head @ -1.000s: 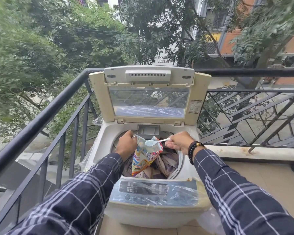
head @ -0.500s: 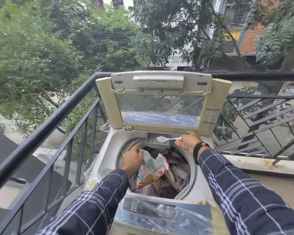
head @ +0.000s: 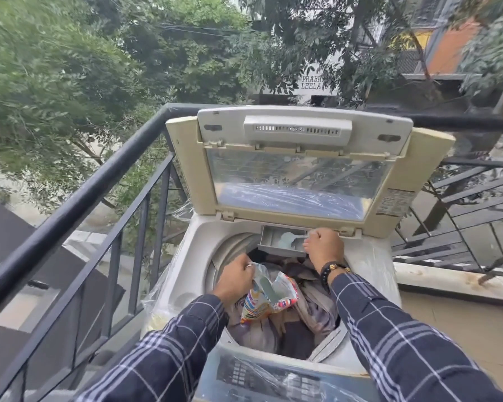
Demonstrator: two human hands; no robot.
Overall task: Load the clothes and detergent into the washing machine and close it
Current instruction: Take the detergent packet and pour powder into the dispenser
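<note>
A white top-loading washing machine (head: 186, 265) stands on a balcony with its lid (head: 296, 169) raised upright. Grey and brown clothes (head: 311, 309) fill the drum. My left hand (head: 235, 278) grips the open top of a colourful detergent pouch (head: 266, 298) above the clothes. My right hand (head: 323, 248) pinches a small white plastic spoon (head: 294, 240) and tips it into the detergent drawer (head: 273, 242) at the back rim, where pale powder lies. Most of the spoon's handle is hidden by my fingers.
A black metal railing (head: 79, 204) runs close along the machine's left side and behind it. The control panel (head: 273, 375), wrapped in clear plastic, is at the near edge. A concrete ledge (head: 447, 282) and tan balcony floor lie to the right.
My right hand carried the spoon from the pouch's mouth back to the detergent drawer and turned it down into it. My left hand stayed on the pouch. The camera moved closer.
</note>
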